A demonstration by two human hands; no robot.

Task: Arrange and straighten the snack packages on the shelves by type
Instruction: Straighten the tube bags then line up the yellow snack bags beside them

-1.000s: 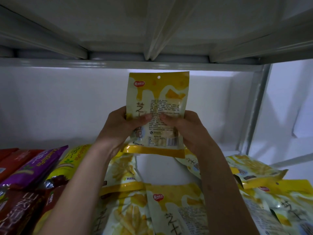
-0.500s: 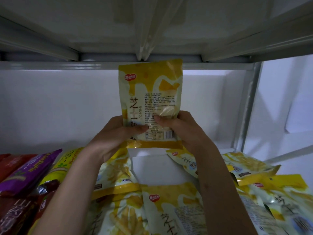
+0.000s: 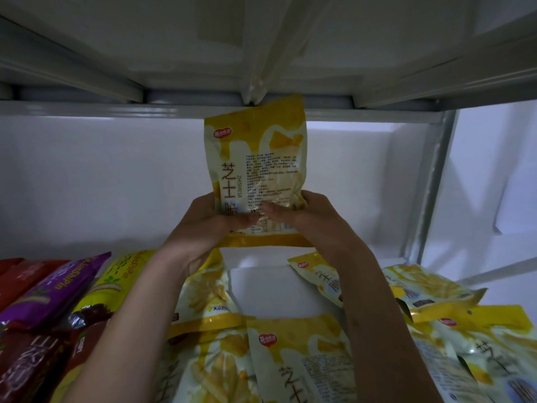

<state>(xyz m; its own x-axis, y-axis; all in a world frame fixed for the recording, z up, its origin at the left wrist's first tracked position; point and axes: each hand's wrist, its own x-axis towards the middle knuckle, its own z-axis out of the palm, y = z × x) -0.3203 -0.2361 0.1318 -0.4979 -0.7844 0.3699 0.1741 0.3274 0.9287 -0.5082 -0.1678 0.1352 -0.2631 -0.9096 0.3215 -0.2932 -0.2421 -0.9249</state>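
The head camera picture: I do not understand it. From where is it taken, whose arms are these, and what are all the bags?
No machine here: a person wears a camera on the head, looking forward and down into a shelf unit. The two arms are that person's own. The left hand and right hand together grip one yellow bag by its lower part, upright, above the shelf. More yellow bags lie flat below. At the left lie a purple bag and red bags.
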